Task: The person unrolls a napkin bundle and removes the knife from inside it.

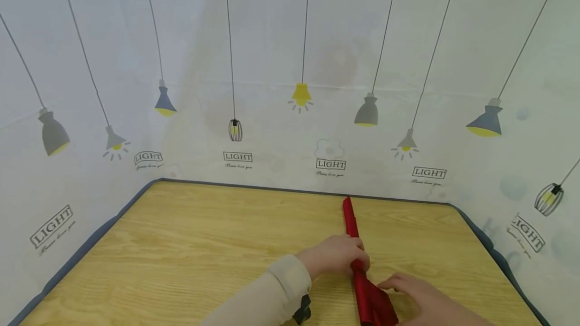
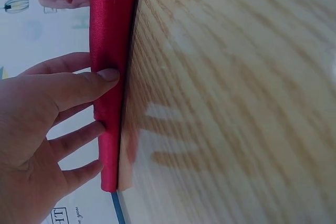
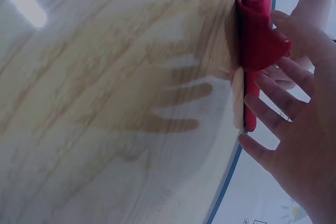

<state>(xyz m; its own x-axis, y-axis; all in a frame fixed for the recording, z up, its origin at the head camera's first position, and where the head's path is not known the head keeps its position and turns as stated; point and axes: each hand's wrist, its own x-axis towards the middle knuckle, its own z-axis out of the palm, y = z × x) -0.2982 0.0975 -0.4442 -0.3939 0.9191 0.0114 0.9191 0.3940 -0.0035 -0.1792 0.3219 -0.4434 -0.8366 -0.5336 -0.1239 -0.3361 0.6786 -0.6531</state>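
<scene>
A red cloth [image 1: 361,291] in a long roll, one hand on it, one spread beside it.
It lies on the wooden table [image 1: 204,245], reaching the far edge; the left hand [image 1: 333,254] grips its middle, while the right hand [image 1: 419,298], fingers apart, is by the loose flap [image 1: 382,306], contact unclear to me. I'd judge this the rolling step; the next move calls for a steady left grip and the flap gathered in.

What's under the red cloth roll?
Wood-grain tabletop shows on both sides of the red cloth roll, so presumably runs beneath. The strip directly under is covered; anything there can't be seen.
</scene>
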